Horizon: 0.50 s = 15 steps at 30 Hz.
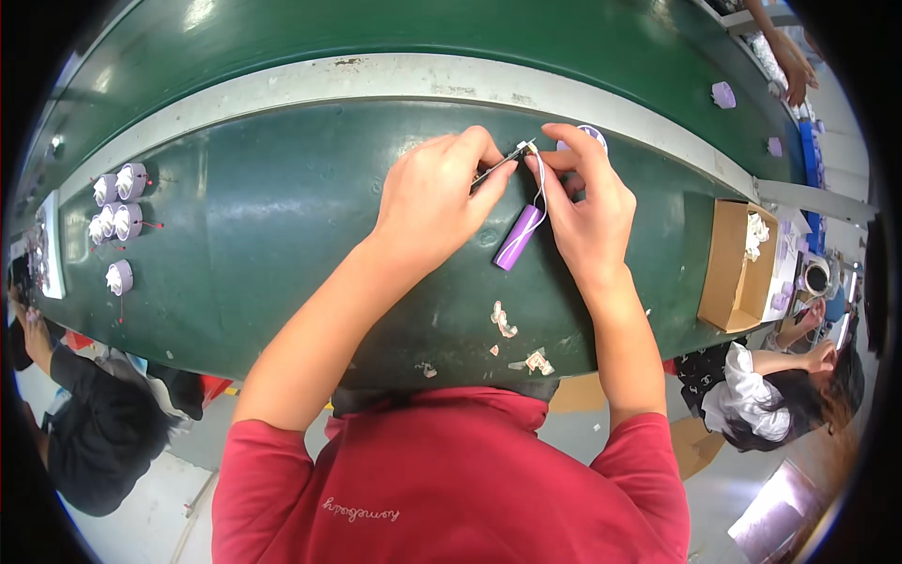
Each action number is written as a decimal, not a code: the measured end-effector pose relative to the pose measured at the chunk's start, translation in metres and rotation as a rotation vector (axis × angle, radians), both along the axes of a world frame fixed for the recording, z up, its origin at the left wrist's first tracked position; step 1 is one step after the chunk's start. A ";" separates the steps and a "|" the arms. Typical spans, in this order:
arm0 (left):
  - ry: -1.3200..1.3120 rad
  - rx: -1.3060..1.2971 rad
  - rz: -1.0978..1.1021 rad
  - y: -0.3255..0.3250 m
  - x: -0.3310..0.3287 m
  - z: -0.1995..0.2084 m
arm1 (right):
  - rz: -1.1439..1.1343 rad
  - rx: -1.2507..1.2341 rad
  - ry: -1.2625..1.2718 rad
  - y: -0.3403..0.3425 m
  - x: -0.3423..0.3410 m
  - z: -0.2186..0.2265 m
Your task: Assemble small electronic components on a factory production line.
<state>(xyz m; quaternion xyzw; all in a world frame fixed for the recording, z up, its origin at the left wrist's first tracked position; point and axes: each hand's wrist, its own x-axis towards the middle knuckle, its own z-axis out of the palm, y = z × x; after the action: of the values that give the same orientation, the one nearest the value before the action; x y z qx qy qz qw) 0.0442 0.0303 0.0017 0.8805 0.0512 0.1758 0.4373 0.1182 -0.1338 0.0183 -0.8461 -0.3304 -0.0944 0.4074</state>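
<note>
My left hand [432, 183] is closed on thin metal tweezers [492, 171], their tip pointing up and right. At that tip sits a small white connector [523, 147], where white wires [542, 183] end. The fingers of my right hand [599, 202] pinch these wires just beside the tip. Below, a purple cylindrical battery [518, 238] lies tilted on the green work surface, the wires running along it. Partly hidden behind my right fingers is a round lilac and white part [594, 137].
Several lilac round units [130, 181] with white tops and red wires stand at the left. To the right is a cardboard box [722, 268] with white pieces. Scraps [537, 363] lie near the front edge. A pale rail [376, 77] borders another green surface. People sit at both sides.
</note>
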 end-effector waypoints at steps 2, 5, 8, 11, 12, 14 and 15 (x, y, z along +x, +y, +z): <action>0.007 -0.004 -0.005 0.000 0.001 0.001 | 0.007 -0.007 -0.018 -0.001 0.001 0.000; 0.002 -0.003 -0.006 -0.001 0.001 0.001 | 0.017 -0.012 -0.031 -0.002 0.002 -0.001; -0.007 0.009 -0.001 -0.001 0.001 0.002 | 0.020 -0.018 -0.009 -0.002 0.001 0.000; -0.015 0.022 0.003 -0.001 0.001 0.000 | 0.022 -0.016 0.006 -0.001 0.002 -0.002; -0.030 0.028 0.004 -0.001 0.001 -0.001 | 0.025 -0.010 0.002 -0.001 0.002 -0.004; -0.037 0.031 -0.016 0.000 0.002 -0.001 | 0.013 -0.009 -0.001 -0.002 0.000 -0.003; -0.044 0.035 -0.035 0.000 0.003 -0.001 | 0.002 -0.006 -0.003 -0.002 0.000 -0.003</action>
<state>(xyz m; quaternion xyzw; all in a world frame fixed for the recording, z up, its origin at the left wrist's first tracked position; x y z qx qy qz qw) 0.0467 0.0306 0.0006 0.8847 0.0230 0.1880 0.4259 0.1182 -0.1354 0.0153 -0.8469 -0.3322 -0.0942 0.4043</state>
